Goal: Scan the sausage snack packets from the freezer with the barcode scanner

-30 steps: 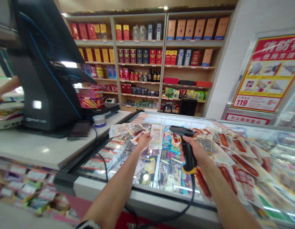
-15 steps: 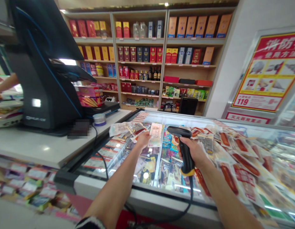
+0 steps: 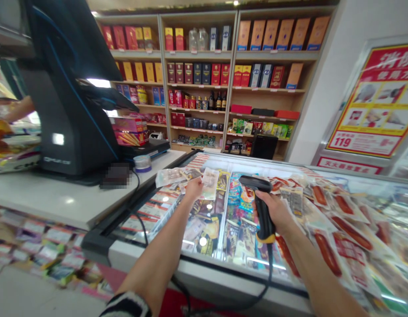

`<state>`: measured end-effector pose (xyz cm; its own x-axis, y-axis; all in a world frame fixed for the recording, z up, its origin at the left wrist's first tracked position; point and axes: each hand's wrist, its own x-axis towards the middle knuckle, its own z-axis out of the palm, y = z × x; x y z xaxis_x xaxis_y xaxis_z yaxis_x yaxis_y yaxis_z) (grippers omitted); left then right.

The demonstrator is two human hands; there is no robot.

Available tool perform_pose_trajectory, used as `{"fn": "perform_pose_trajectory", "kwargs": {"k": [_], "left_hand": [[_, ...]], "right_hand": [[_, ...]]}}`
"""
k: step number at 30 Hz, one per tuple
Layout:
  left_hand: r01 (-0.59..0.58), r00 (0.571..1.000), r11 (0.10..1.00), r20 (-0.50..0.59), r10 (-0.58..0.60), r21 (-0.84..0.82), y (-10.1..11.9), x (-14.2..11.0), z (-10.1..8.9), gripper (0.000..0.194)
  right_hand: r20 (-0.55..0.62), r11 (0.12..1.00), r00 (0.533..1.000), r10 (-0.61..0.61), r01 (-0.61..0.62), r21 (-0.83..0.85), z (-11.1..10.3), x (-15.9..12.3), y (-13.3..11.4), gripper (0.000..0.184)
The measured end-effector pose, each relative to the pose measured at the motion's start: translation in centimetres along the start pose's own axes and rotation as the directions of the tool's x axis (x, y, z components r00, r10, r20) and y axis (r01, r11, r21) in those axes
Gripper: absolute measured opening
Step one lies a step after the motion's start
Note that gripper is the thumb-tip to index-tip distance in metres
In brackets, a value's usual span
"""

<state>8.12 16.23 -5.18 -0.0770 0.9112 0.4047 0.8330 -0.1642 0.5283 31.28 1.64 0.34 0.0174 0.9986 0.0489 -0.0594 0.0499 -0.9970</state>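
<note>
My right hand (image 3: 270,207) is wrapped round the grip of a black and yellow barcode scanner (image 3: 264,215), its head pointing left above the glass-topped freezer (image 3: 210,268). A cable runs down from the scanner's base. Farther left, my left hand (image 3: 194,189) pinches the edge of a clear vacuum-packed food packet (image 3: 209,182), lifted over the glass. Beside that hand, more clear packets (image 3: 171,176) lie on the freezer's left part. Vacuum packs of sausages (image 3: 326,253) are heaped on the glass to the right of the scanner.
A black checkout terminal (image 3: 68,101) stands on the white counter (image 3: 58,207) at left, near a round clear tub (image 3: 142,164). A person's arm (image 3: 22,110) shows behind it. Shelves of boxed bottles (image 3: 197,72) line the back wall. A red and yellow poster (image 3: 376,105) hangs at right.
The packet in my left hand has shifted a little left, away from the scanner, and tilted. Its red-printed face no longer shows. My right hand keeps holding the scanner; the view has turned slightly left.
</note>
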Motion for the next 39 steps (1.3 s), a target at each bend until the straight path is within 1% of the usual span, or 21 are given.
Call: {"fn": "perform_pose_trajectory", "kwargs": {"k": [4, 10, 13, 15, 18, 21, 23, 26, 30, 34, 36, 39], "left_hand": [[-0.07, 0.998, 0.996, -0.014, 0.069, -0.057, 0.5, -0.5, 0.0, 0.014], [-0.195, 0.981, 0.971, -0.043, 0.19, -0.137, 1.4, -1.2, -0.4, 0.015], [-0.233, 0.973, 0.96, -0.039, 0.229, -0.154, 1.6, -1.3, -0.3, 0.014], [-0.243, 0.97, 0.957, -0.033, 0.241, -0.157, 1.6, -1.3, -0.2, 0.014], [-0.228, 0.974, 0.963, -0.029, 0.226, -0.148, 1.5, -1.3, 0.0, 0.015], [-0.178, 0.984, 0.976, -0.024, 0.177, -0.125, 1.3, -1.5, 0.1, 0.016], [-0.131, 0.991, 0.985, -0.018, 0.13, -0.11, 1.1, -1.7, 0.3, 0.016], [-0.053, 0.999, 0.993, -0.017, 0.052, -0.102, 0.8, -2.0, 0.6, 0.016], [0.013, 1.0, 0.991, -0.026, -0.017, -0.136, 0.7, -2.4, 0.6, 0.014], [0.009, 0.999, 0.979, -0.038, -0.017, -0.201, 0.6, -3.3, -0.6, 0.014], [-0.01, 0.999, 0.973, -0.05, -0.001, -0.23, 0.3, -4.0, -1.5, 0.015], [-0.041, 0.998, 0.966, -0.065, 0.025, -0.256, -0.4, -5.3, -2.9, 0.014]], "right_hand": [[-0.058, 0.999, 0.998, 0.002, 0.001, 0.04, 0.3, 0.1, 0.2, 0.029], [-0.037, 0.998, 0.999, 0.006, -0.003, 0.065, 0.7, 0.5, 1.0, 0.029], [-0.048, 0.996, 0.999, -0.014, 0.018, 0.085, 1.1, 0.4, 1.0, 0.028], [-0.027, 0.994, 0.999, -0.019, 0.022, 0.106, 1.4, 0.2, 1.0, 0.027], [0.016, 0.992, 1.0, 0.013, -0.015, 0.125, 1.7, 0.1, 1.1, 0.027], [0.013, 0.994, 1.0, 0.019, -0.02, 0.109, 1.8, 0.1, 1.4, 0.027], [0.011, 0.998, 1.0, -0.012, 0.011, 0.07, 1.7, 0.2, 1.7, 0.028], [0.043, 0.999, 0.998, -0.043, 0.044, -0.016, 1.6, 0.3, 1.8, 0.031], [0.055, 0.996, 0.998, -0.031, 0.036, -0.084, 1.7, 0.4, 1.1, 0.034], [0.003, 0.995, 1.0, -0.011, 0.011, -0.098, 2.7, -0.6, -0.1, 0.034], [-0.006, 0.999, 1.0, -0.006, 0.006, -0.051, 3.7, -1.3, -0.4, 0.031], [0.001, 0.997, 0.999, 0.047, -0.047, 0.053, 5.4, -2.2, -0.2, 0.029]]}}
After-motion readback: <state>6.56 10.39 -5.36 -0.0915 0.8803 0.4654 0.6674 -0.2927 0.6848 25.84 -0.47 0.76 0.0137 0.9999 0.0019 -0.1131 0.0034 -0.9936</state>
